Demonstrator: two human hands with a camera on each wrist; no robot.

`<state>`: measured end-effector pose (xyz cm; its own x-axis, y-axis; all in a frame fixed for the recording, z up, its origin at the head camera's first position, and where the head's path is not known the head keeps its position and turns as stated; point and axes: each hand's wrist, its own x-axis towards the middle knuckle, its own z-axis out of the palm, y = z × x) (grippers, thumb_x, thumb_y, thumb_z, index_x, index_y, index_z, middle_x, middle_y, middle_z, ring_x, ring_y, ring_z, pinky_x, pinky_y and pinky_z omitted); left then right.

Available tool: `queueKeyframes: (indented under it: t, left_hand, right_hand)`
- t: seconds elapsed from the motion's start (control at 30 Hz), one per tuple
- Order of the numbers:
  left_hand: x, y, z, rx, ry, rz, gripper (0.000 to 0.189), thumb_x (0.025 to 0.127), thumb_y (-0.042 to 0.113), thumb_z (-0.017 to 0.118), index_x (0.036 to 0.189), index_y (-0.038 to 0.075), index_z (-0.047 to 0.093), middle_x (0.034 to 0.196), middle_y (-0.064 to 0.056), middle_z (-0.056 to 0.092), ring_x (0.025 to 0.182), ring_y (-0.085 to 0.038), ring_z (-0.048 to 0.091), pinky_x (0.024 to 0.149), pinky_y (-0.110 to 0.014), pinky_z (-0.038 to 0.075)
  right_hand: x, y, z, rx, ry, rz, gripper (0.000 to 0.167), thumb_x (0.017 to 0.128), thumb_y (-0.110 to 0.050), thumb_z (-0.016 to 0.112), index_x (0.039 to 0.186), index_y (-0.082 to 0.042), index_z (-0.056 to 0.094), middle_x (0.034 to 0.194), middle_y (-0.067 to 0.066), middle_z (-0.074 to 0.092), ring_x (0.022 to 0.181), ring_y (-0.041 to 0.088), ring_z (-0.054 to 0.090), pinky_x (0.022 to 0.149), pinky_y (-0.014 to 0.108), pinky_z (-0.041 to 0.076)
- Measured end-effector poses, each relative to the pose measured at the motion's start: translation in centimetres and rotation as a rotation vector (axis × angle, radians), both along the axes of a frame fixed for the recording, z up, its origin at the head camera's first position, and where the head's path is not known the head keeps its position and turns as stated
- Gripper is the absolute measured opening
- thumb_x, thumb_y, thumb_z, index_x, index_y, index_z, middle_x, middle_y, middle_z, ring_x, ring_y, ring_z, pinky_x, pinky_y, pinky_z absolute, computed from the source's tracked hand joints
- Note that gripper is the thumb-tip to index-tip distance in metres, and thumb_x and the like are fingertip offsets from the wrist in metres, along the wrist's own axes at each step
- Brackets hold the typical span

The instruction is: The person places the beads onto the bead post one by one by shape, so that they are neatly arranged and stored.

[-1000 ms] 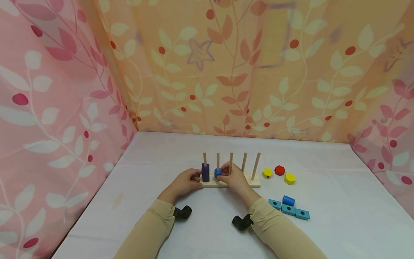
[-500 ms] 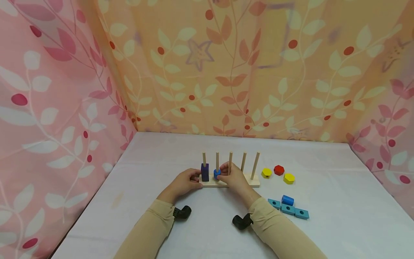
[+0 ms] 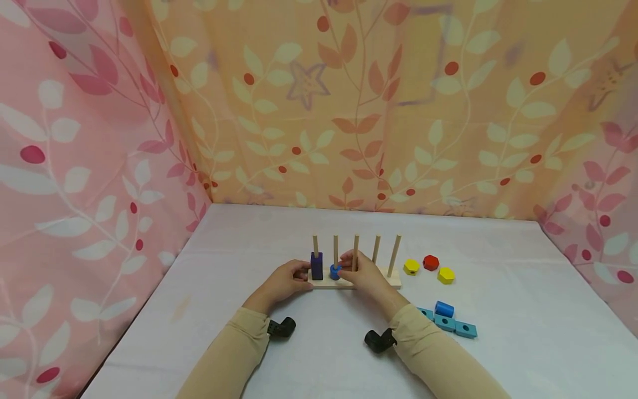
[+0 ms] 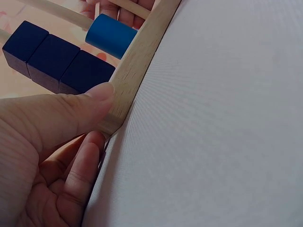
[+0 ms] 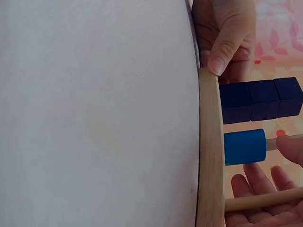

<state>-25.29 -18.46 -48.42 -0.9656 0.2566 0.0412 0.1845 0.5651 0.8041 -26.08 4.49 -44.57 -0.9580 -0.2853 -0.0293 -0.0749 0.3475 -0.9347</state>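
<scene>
A wooden peg board (image 5: 211,151) with several upright pegs stands on the table. My left hand (image 3: 285,281) grips its left end, thumb (image 4: 97,101) on the base's front edge and fingers curled behind the end. Dark purple square blocks (image 4: 53,57) are stacked on the leftmost peg. One blue cylinder (image 5: 245,147) sits low on the second peg, against the base. Around the third peg, my right hand (image 3: 367,279) is spread loosely, thumb and fingers apart beside the cylinder and holding nothing. The right wrist view shows its thumb (image 5: 292,147) just off the cylinder's top.
Right of the board lie two yellow hexagonal blocks (image 3: 446,275) and a red hexagonal block (image 3: 431,262). Nearer, another blue cylinder (image 3: 444,309) lies on its side by teal blocks (image 3: 466,330), partly behind the right sleeve (image 3: 433,346). A patterned curtain (image 3: 279,183) closes the back.
My right hand has loosened from the blue cylinder and shifted slightly right, leaving the cylinder low on the second peg. The left hand has stayed on the board's end.
</scene>
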Motion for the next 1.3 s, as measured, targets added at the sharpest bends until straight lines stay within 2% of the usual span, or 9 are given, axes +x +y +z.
queueKeyframes:
  t: [0.27, 0.43, 0.57, 0.8, 1.0, 1.3]
  left_hand:
    - [0.0, 0.1, -0.1, -0.012, -0.022, 0.006, 0.049, 0.074, 0.017, 0.076, 0.119, 0.01, 0.058, 0.099, 0.001, 0.058, 0.086, -0.013, 0.053, 0.078, -0.031, 0.043]
    - [0.0, 0.1, 0.0, -0.012, -0.026, 0.006, 0.049, 0.074, 0.017, 0.076, 0.119, 0.01, 0.058, 0.097, 0.001, 0.058, 0.086, -0.013, 0.053, 0.077, -0.031, 0.043]
    - [0.1, 0.2, 0.1, -0.014, -0.026, 0.013, 0.049, 0.074, 0.018, 0.076, 0.12, 0.01, 0.058, 0.098, 0.001, 0.058, 0.086, -0.012, 0.053, 0.078, -0.031, 0.043]
    - [0.3, 0.3, 0.4, -0.026, -0.031, 0.028, 0.05, 0.074, 0.02, 0.076, 0.12, 0.009, 0.058, 0.099, 0.0, 0.058, 0.085, -0.013, 0.053, 0.078, -0.033, 0.044]
    - [0.4, 0.4, 0.5, -0.018, -0.044, 0.032, 0.05, 0.074, 0.02, 0.076, 0.12, 0.009, 0.058, 0.099, 0.0, 0.058, 0.086, -0.013, 0.053, 0.079, -0.033, 0.043]
    - [0.4, 0.4, 0.3, -0.013, -0.008, 0.033, 0.049, 0.074, 0.018, 0.076, 0.119, 0.01, 0.059, 0.1, -0.001, 0.06, 0.086, -0.013, 0.054, 0.079, -0.033, 0.044]
  right_hand:
    - [1.3, 2.5, 1.0, -0.001, -0.029, 0.104, 0.046, 0.086, -0.009, 0.062, 0.129, -0.003, 0.046, 0.127, 0.015, 0.052, 0.118, 0.031, 0.048, 0.096, 0.044, 0.038]
    - [2.1, 4.5, 1.8, -0.004, -0.055, 0.164, 0.051, 0.089, -0.015, 0.059, 0.135, -0.005, 0.041, 0.133, 0.015, 0.046, 0.12, 0.031, 0.046, 0.095, 0.042, 0.039]
    - [2.5, 6.3, 2.8, -0.009, -0.053, 0.196, 0.046, 0.088, -0.021, 0.061, 0.129, -0.005, 0.047, 0.131, 0.016, 0.048, 0.118, 0.031, 0.048, 0.093, 0.039, 0.041]
    - [2.6, 10.2, 3.9, 0.063, -0.03, 0.154, 0.036, 0.088, -0.024, 0.061, 0.118, -0.005, 0.056, 0.12, 0.016, 0.056, 0.107, 0.026, 0.054, 0.089, 0.035, 0.045]
    - [2.7, 13.3, 3.6, 0.117, 0.002, 0.158, 0.034, 0.089, -0.023, 0.06, 0.115, -0.002, 0.056, 0.117, 0.019, 0.057, 0.107, 0.033, 0.054, 0.087, 0.034, 0.046]
    - [3.1, 15.8, 2.4, 0.189, -0.04, 0.161, 0.034, 0.089, -0.024, 0.059, 0.114, -0.001, 0.056, 0.111, 0.015, 0.059, 0.101, 0.026, 0.055, 0.083, 0.028, 0.047]
